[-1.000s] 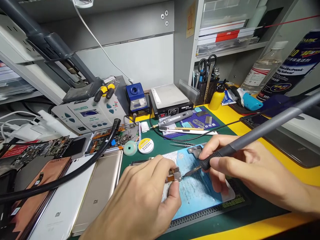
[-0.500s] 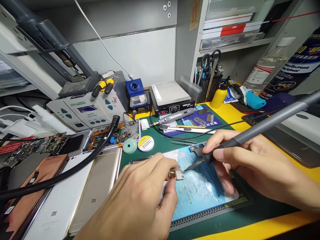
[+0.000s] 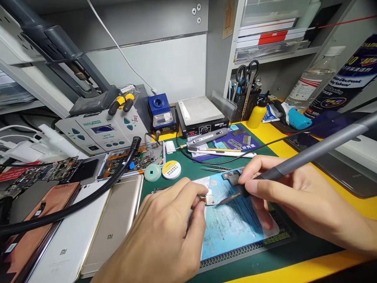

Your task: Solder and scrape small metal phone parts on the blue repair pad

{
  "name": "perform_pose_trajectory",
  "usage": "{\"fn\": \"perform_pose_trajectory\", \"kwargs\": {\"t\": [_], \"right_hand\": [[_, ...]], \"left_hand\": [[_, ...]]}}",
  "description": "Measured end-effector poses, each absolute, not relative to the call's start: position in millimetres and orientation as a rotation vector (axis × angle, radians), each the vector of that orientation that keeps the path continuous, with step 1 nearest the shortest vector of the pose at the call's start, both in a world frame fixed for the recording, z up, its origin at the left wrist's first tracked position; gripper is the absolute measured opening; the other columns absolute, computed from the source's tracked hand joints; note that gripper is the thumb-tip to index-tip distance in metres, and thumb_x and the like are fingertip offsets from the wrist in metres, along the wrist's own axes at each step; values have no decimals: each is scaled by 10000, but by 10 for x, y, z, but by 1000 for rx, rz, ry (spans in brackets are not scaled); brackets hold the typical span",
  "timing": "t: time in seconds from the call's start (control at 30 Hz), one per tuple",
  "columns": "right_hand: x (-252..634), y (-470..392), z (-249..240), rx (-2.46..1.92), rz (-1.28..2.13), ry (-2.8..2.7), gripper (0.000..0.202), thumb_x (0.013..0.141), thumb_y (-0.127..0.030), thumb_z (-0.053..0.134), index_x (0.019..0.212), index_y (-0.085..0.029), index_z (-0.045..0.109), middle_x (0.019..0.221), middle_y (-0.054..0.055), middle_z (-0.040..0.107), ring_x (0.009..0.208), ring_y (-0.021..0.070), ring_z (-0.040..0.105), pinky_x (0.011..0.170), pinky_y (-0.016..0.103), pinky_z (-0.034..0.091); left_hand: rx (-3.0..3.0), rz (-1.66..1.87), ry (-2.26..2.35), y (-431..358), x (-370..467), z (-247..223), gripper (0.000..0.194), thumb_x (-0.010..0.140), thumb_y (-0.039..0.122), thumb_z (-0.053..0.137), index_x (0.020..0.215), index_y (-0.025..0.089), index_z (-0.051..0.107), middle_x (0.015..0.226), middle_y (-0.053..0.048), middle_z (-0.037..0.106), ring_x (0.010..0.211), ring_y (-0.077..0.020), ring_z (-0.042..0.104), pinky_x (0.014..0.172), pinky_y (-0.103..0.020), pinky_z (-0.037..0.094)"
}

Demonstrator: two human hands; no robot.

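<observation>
My left hand (image 3: 165,228) pinches a small silvery metal part with an orange flex strip (image 3: 210,198) between thumb and forefinger, just above a glossy blue sheet (image 3: 226,232). My right hand (image 3: 282,192) grips a dark grey soldering iron (image 3: 300,161) like a pen, slanting down to the left. The iron's metal tip is close to the part's right edge; whether they touch I cannot tell. Beyond the tip, a small dark phone part (image 3: 231,177) lies on the blue sheet. My left fingers hide some of the silvery part.
Phones (image 3: 114,224) and a tray of circuit boards (image 3: 132,161) lie at left, crossed by a black hose (image 3: 97,204). Tweezers (image 3: 215,169), a round tin (image 3: 171,169) and a grey pen tool (image 3: 207,137) lie behind the sheet. A hot plate (image 3: 202,112) and rework station (image 3: 103,129) stand behind.
The silvery part has turned in my left fingers and shifted slightly up and left. The iron's tip has moved a little lower, and its handle leans lower.
</observation>
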State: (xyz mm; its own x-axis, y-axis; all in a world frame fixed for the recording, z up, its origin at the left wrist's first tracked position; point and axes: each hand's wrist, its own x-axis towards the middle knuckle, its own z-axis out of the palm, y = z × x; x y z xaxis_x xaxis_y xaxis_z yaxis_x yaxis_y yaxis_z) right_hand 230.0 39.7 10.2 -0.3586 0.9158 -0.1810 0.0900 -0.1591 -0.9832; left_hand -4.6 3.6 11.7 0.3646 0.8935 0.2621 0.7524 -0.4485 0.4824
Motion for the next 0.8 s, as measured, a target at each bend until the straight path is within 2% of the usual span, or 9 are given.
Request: {"fn": "perform_pose_trajectory", "kwargs": {"t": [0.17, 0.43, 0.8], "right_hand": [[2291, 405, 94, -1182, 1584, -1434, 172, 871, -378, 708, 844, -222, 642, 473, -27, 626, 379, 142, 593, 382, 205, 439], [2221, 388, 201, -1247, 1581, -1376, 160, 863, -343, 677, 778, -215, 633, 441, -11, 597, 372, 152, 564, 380, 226, 413], [2337, 384, 31, -1124, 1530, -1500, 171, 870, -407, 704, 796, -258, 662, 474, -37, 625, 382, 154, 595, 397, 224, 487]], "left_hand": [[2318, 754, 1492, 30, -23, 98, 149, 923, 183, 528, 1017, 264, 611, 849, 23, 614, 738, -131, 604, 608, -274, 393], [2305, 803, 1555, 55, -5, 89, 129, 940, 183, 519, 891, 237, 625, 826, 23, 625, 669, -119, 572, 573, -261, 376], [2190, 830, 1507, 28, 46, 108, 107, 900, 173, 566, 957, 236, 632, 736, 35, 606, 566, -95, 523, 549, -223, 387]]}}
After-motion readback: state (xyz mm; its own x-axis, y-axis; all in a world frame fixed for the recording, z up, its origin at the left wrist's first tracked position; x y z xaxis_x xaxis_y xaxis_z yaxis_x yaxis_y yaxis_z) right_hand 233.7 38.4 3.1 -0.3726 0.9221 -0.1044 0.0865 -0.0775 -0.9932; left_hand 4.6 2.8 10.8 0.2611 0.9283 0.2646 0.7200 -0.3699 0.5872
